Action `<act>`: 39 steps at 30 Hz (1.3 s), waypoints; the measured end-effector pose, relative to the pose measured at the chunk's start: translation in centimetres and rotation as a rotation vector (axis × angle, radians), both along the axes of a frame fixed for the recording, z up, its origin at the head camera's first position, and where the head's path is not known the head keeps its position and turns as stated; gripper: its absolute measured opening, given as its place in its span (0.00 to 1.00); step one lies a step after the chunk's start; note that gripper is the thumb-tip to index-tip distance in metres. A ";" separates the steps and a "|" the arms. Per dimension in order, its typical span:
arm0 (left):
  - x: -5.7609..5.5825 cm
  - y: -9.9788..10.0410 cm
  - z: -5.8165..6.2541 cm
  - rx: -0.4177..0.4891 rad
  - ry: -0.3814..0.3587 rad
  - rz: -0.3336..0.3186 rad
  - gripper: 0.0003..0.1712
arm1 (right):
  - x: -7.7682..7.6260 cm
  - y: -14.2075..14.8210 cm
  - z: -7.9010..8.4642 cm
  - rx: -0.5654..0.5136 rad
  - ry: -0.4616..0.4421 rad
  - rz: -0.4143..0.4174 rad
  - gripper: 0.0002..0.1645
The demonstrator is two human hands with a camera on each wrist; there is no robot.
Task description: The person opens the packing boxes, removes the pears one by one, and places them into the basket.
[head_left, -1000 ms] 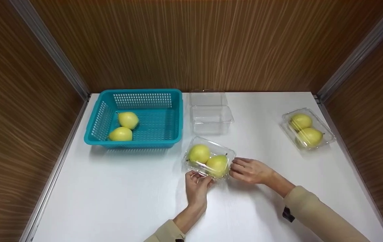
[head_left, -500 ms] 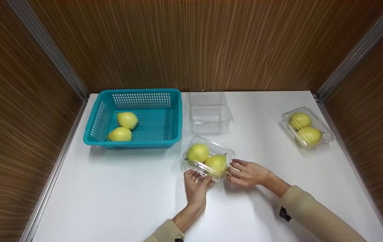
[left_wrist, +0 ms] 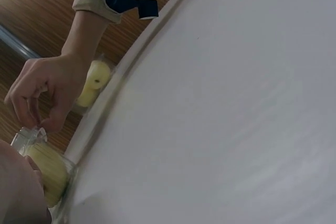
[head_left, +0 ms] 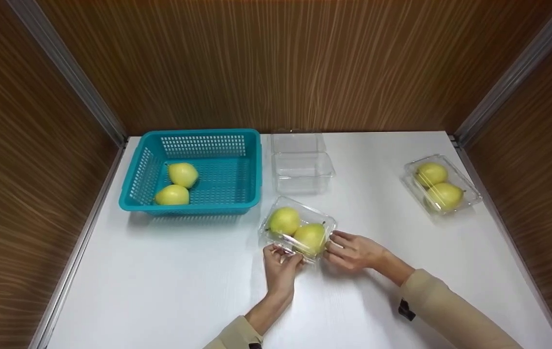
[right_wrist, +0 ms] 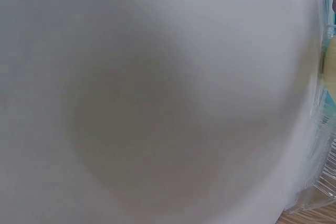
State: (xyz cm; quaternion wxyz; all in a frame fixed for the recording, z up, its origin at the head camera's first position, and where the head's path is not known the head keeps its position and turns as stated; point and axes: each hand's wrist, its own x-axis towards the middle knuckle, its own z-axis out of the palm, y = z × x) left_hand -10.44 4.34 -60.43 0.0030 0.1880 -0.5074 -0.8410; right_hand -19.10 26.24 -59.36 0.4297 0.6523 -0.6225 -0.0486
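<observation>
A clear plastic clamshell box (head_left: 313, 214) with two yellow-green pears (head_left: 284, 221) lies closed at a slant on the white table. My left hand (head_left: 279, 276) grips its near edge, thumb and fingers on either side of the rim. At the right end, my right hand (head_left: 354, 252) pinches the box's edge with curled fingers. The left wrist view shows that right hand (left_wrist: 52, 85) with thumb and fingertip at the clear rim, while my left hand (left_wrist: 18, 190) partly covers the box. In the right wrist view neither hand shows, mostly blurred table.
A teal basket (head_left: 227, 208) holding two pears (head_left: 183, 175) stands at the back left. Beside it sits an open, unfilled clamshell box (head_left: 303, 167). A closed clamshell box (head_left: 470, 196) with two pears lies at the right. Wood-grain panels (head_left: 276, 63) enclose the table.
The right-hand fingers have shifted slightly along the box's right edge toward the near corner. The left hand keeps its grip, and the box stays nearly in place.
</observation>
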 end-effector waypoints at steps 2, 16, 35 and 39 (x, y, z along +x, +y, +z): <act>0.0 0.0 0.1 0.012 -0.001 -0.002 0.31 | 0.0 -0.1 0.0 -0.001 -0.006 0.011 0.14; 0.3 -0.4 -0.2 0.026 0.005 -0.050 0.32 | -0.1 -0.4 -0.3 -0.050 -0.030 0.075 0.13; 1.0 -1.1 -0.8 0.044 0.035 -0.106 0.27 | -1.2 -0.5 2.7 -0.313 -0.323 -0.009 0.13; 1.1 -1.1 -0.8 0.056 0.039 -0.107 0.27 | -0.8 -0.2 2.2 -0.348 -0.369 -0.027 0.11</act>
